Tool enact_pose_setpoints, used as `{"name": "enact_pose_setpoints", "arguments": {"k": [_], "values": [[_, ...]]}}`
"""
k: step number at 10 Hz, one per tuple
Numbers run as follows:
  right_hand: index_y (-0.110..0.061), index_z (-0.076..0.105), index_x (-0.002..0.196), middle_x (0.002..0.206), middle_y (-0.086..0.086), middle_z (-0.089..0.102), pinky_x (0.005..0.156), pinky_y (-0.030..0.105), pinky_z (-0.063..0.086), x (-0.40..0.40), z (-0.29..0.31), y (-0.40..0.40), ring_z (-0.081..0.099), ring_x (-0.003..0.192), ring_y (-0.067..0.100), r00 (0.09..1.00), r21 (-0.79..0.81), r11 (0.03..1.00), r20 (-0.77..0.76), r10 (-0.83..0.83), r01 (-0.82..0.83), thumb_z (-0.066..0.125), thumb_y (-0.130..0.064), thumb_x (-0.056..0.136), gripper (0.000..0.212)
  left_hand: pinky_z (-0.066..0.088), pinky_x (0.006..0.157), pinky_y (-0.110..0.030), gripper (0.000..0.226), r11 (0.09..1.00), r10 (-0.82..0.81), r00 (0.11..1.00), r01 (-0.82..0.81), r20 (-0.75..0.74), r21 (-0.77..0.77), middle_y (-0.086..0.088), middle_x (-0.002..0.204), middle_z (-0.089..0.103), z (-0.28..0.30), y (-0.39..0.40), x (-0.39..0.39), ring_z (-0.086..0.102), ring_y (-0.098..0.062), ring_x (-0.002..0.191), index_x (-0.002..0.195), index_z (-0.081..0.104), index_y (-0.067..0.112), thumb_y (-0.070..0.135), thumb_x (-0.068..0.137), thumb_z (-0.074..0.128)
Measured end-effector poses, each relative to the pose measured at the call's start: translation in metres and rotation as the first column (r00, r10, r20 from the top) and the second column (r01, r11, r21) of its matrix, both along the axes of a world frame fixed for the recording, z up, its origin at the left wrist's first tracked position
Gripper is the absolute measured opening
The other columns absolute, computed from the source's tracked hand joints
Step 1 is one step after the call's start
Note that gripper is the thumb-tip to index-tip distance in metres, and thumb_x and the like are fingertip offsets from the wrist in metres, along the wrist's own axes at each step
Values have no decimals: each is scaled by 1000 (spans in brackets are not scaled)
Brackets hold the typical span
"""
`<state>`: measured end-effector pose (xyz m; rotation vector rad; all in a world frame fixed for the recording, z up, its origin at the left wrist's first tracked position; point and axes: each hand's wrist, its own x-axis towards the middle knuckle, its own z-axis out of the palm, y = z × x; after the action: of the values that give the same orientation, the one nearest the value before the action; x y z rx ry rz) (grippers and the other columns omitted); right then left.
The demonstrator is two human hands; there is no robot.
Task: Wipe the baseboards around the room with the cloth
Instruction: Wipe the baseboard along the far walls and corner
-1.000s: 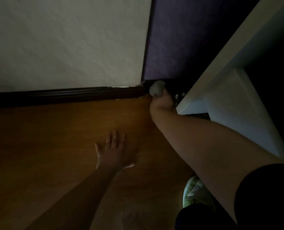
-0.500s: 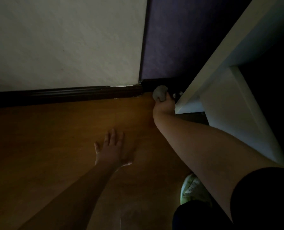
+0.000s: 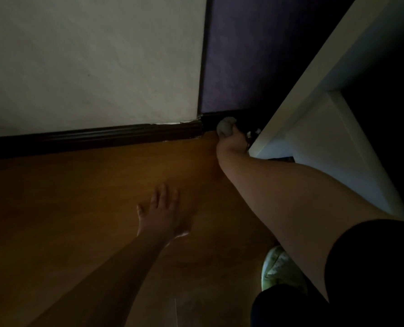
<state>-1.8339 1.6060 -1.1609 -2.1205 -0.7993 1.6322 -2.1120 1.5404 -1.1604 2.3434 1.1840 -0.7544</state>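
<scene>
Your right hand [image 3: 231,142] grips the balled cloth [image 3: 225,126] against the dark baseboard [image 3: 116,135] at one o'clock, by the corner. Your left hand [image 3: 164,212] lies flat and open on the floor [image 3: 78,197]. Next, likely wipe on toward the white furniture [image 3: 314,119].

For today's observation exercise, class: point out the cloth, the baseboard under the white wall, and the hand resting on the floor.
cloth [image 3: 225,127], head view, on the balled grey wad held by the right hand.
baseboard [image 3: 106,137], head view, mid-length on its dark moulded face.
left hand [image 3: 164,212], head view, on its back, fingers straight.
</scene>
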Motion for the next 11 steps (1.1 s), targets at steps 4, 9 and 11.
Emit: {"name": "enact_pose_setpoints", "arguments": {"k": [4,9,11], "values": [[-26,57,135,133,7,57,100,25,33,-22,6,-5,48,126,27,898,491,849,260,-355,193,55,-34,95,40,10,116,-69,122,1000,-26,1000,26,3,-18,-10,158,-36,-6,2,1,-23,-33,149,154,-24,28,65,82,67],[-20,52,138,129,-3,58,96,19,47,-82,194,-84,55,118,12,960,459,860,255,114,-224,73,-21,86,56,37,112,-47,90,997,-10,967,31,255,-75,2,167,-12,69,37,-43,22,-31,149,159,-11,25,48,100,53],[-53,56,114,111,-21,61,73,10,52,-75,324,-126,59,98,-8,954,519,807,240,178,-281,71,-23,87,44,30,116,-39,73,994,66,844,-12,532,-105,2,167,12,135,43,-28,24,-23,149,159,15,30,54,98,46]]}}
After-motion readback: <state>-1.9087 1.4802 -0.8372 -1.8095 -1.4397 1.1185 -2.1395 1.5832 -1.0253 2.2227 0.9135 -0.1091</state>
